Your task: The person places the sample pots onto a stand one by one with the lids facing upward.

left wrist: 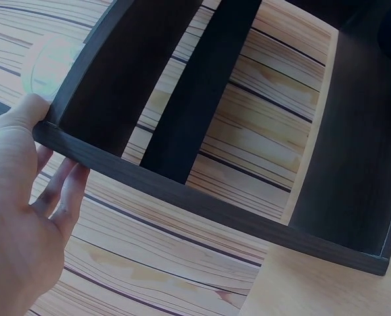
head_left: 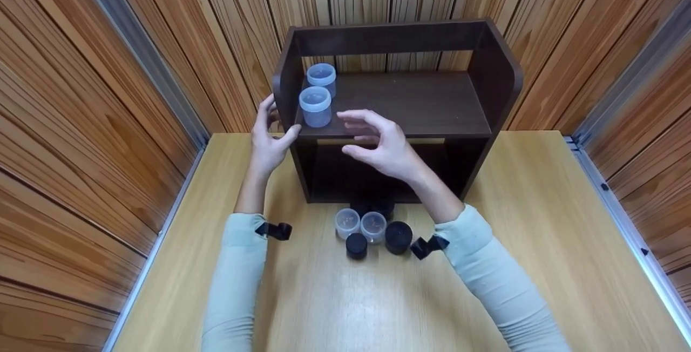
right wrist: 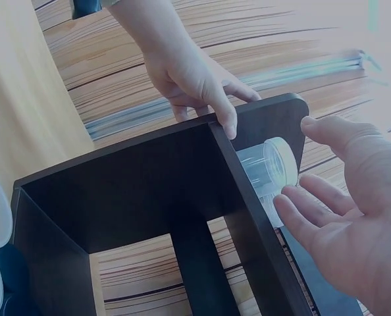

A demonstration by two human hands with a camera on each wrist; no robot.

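A dark brown two-level shelf (head_left: 399, 101) stands on the table. My left hand (head_left: 267, 149) holds its left side, thumb at the front edge of the upper board and fingers against the outer face; the left wrist view also shows this hand (left wrist: 24, 204) at the panel. Two translucent plastic jars stand one behind the other at the upper board's left end, the front jar (head_left: 316, 112) and the rear jar (head_left: 322, 75). Just right of the front jar is my right hand (head_left: 386, 147), fingers loosely bent and apart, nothing held. In the right wrist view that hand (right wrist: 360, 210) is near the jar (right wrist: 271, 164).
Before the shelf, two clear jars (head_left: 347, 224) stand close together beside a larger black-topped container (head_left: 398, 237) and a smaller one (head_left: 356, 245). More dark containers (head_left: 382, 206) are partly hidden behind them. Wood-patterned walls (head_left: 108, 152) enclose the table (head_left: 324, 303).
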